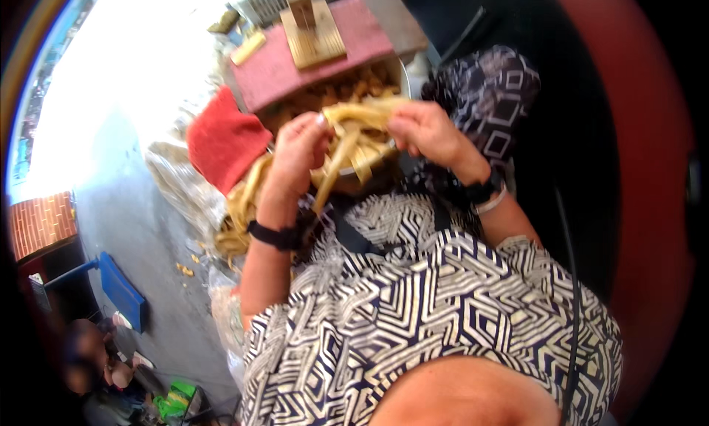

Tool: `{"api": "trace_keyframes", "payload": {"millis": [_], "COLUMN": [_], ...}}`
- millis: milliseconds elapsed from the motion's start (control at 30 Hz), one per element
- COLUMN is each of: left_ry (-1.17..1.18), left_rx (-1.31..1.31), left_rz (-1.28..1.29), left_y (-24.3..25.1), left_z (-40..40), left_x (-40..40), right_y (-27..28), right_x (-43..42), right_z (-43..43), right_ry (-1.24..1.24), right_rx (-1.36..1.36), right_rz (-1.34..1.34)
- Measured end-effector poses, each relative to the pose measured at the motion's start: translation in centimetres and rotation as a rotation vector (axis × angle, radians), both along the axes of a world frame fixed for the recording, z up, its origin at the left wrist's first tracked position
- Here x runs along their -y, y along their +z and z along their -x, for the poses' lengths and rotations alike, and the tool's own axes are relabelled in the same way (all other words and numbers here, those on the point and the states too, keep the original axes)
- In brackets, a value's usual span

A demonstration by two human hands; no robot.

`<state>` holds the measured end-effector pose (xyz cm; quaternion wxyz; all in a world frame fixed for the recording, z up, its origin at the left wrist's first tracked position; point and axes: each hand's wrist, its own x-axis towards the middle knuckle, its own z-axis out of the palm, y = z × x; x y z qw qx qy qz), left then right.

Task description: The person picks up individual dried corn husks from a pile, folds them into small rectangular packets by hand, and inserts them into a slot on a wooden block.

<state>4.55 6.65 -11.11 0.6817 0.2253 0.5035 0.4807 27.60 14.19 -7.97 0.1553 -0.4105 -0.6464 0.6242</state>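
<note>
Stretched between my two hands is a limp, yellowish fibrous strip (360,114), slightly blurred. My left hand (299,149) pinches one end between thumb and fingers. The other end is gripped in my right hand (422,132). A second strip (337,168) dangles from the bunch near my left hand. Below lies a round basin (409,79) with a pale rim; more strips lie at its near side and brownish-yellow pieces (338,90) farther in. Beside my left forearm is a heap of similar strips (235,215), partly under a red cloth (224,140).
Across the basin's far side lies a pink-covered board (266,66). On it sits a ridged wooden block (316,46) with a brown upright piece (301,10). A plastic sack (185,176) lies left, a blue stool (122,293) farther off. Another person (111,365) is at lower left.
</note>
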Motion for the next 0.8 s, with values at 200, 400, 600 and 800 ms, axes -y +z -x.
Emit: {"api": "trace_keyframes", "payload": {"millis": [200,400,600,800], "left_ry": [0.436,0.393,0.177,-0.516], "left_rx": [-0.382,-0.769,-0.935,-1.466], "left_rz": [-0.377,-0.289,-0.313,-0.17], "left_y": [13.0,14.0,3.8,0.8], "left_z": [5.9,14.2,10.6,-2.3], "left_x": [-7.5,-18.0,-13.0,-2.4], "right_y": [-0.3,0.4,-0.9,-2.2], "right_x": [-0.6,0.0,0.5,-0.4], "right_z": [-0.4,0.4,-1.6,-2.6], "right_ry": [-0.163,-0.106,-0.146,-0.127], "right_rx": [-0.408,-0.164,-0.074,0.191], "right_rz": [0.196,0.048,0.039,-0.422]}}
